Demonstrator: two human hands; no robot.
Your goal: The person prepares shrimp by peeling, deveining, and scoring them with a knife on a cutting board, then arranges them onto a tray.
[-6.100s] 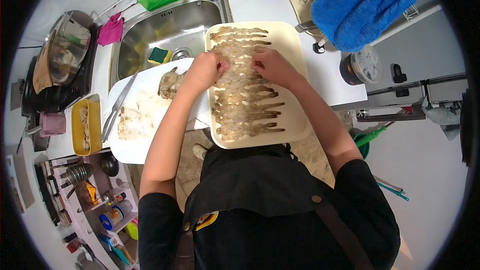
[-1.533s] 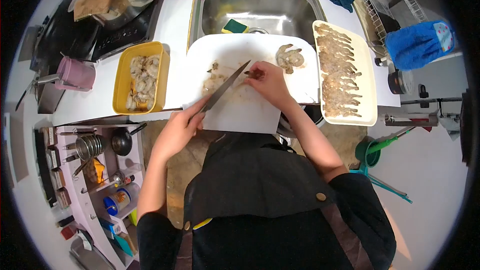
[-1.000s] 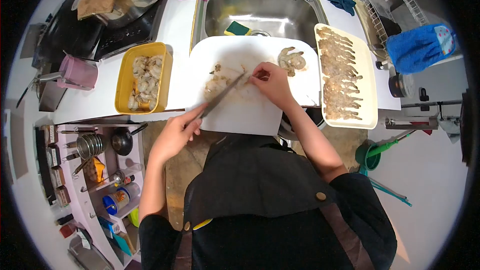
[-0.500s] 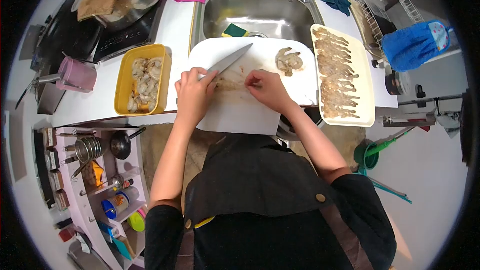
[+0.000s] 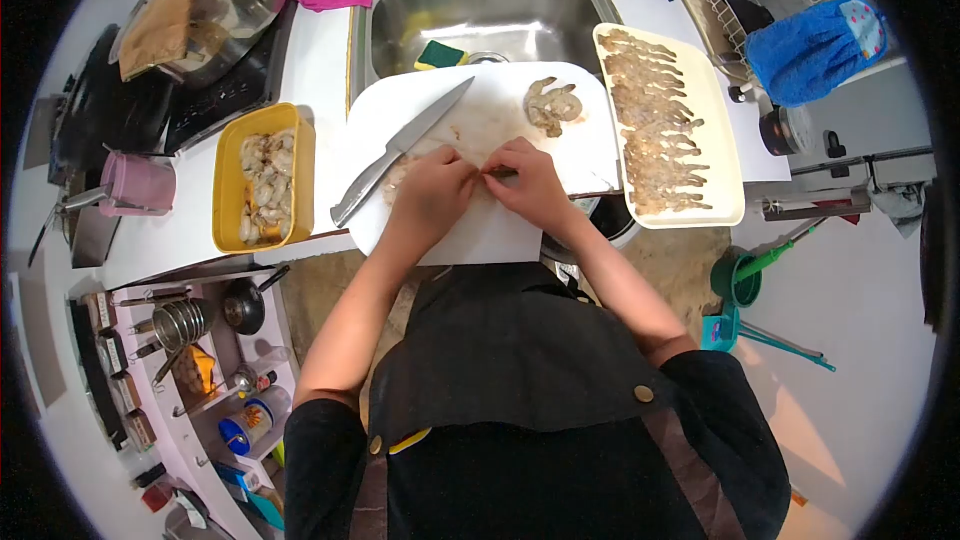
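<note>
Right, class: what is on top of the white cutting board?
A silvery knife, a small pile of grey shrimp and pale scraps. The left hand and right hand cover part of the board; whatever is between them cannot be made out.

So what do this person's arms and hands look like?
The left hand and right hand are bare, without gloves, and no watch or bracelet shows. The forearms are uncovered too; above them are short, plain black sleeves.

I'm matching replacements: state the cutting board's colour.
The cutting board is white, best seen in the head view.
</note>
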